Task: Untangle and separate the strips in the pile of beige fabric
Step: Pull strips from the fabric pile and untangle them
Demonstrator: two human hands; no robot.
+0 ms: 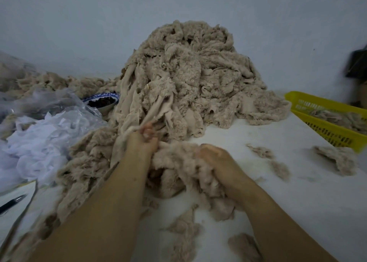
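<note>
— Biggest thing first?

— Pile of beige fabric [188, 72], heaped high just beyond the left hand [144, 140] and spilling down past both wrists. Underneath, a white table [278, 192], showing bare to the right of the right hand [214, 158].

— And out to the sides?

— Crumpled clear plastic [39, 142] well to the left of the left hand. Yellow basket [327, 131] far out beyond the right hand, with a few beige pieces inside.

— The hands themselves?

— Left: curled tight round a bundle of strips [139, 110] running up into the pile. Right: pressed onto a fleecy clump [178, 162] between the two forearms, dug into the nap with bent fingers, apparently gripping, though blurred.

— How to expect it to handle?

— Probably light, soft and limp, with no spring at all. Fluffy on one face and smooth on the other, so likely to cling and snag rather than slide. Prone to shedding too, judging by the lint nearby.

— Where to take hold?

— Best near a free end, on the smooth backing, pinching one strip only. Then anchor the mass with the other hand and draw out slowly, to avoid tightening any knot.

— Small things?

— Patterned bowl [103, 100] ahead and left of the left hand. Loose scraps [337, 159] right of the right hand. Dark pen [12, 202] out by the left elbow.
</note>
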